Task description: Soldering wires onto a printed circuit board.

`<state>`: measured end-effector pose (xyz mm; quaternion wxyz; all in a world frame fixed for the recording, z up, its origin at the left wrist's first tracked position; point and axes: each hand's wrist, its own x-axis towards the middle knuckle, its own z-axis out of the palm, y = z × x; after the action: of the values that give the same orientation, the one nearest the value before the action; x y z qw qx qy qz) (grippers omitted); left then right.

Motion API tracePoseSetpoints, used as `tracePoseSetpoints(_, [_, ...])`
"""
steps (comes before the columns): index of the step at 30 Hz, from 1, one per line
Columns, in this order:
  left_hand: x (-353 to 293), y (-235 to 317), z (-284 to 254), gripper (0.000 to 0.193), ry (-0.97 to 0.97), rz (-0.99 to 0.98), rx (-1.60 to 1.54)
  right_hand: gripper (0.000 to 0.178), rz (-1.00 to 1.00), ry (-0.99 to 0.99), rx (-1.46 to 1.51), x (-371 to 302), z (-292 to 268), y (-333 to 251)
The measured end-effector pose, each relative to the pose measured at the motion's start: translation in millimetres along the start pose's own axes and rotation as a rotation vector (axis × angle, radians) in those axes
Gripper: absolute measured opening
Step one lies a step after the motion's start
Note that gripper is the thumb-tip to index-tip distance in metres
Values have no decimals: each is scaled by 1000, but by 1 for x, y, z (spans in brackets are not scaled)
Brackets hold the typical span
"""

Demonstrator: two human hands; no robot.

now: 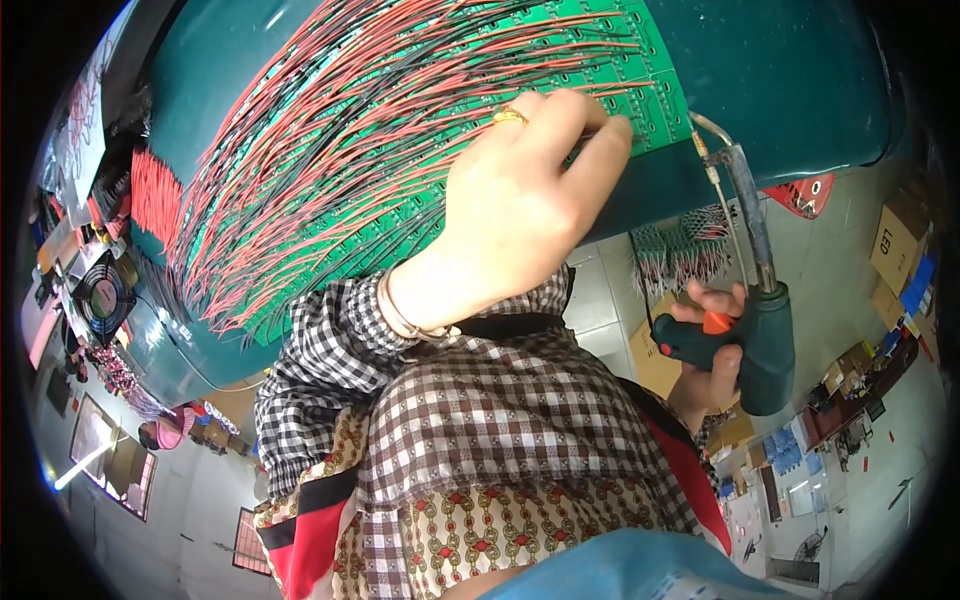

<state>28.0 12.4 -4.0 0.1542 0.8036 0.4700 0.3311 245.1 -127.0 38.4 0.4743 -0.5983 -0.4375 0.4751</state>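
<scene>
A green circuit board panel (655, 100) lies on the dark green work surface. Rows of red and black wires (330, 130) stand along it and sweep left in a thick bundle. Over the panel's right part is my left hand (530, 190), a ring on one finger, its fingers bent together at the board. Whatever the fingertips pinch is hidden beneath them. My right hand (715, 370) grips a dark green soldering gun (768, 350) with an orange trigger. Its metal tube rises to a bent tip beside the panel's right edge, close to my left fingertips.
Loose red wires (155, 195) lie at the left end of the work surface (790, 90). A small black fan (104, 296) stands beyond that end. Below the right edge, more boards with wires (685, 250) and cardboard boxes (898, 240) are on the floor.
</scene>
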Motion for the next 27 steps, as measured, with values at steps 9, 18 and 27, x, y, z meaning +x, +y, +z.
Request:
tracePoseSetpoints(9, [0, 3, -3, 34, -7, -18, 11, 63, 79, -112, -81, 4, 0, -13])
tracePoseSetpoints(18, [0, 2, -4, 36, -20, -23, -12, 68, 96, -133, -79, 4, -2, -11])
tracePoseSetpoints(27, [0, 2, -4, 36, -25, -19, 0, 66, 145, -144, -56, 8, 5, -15])
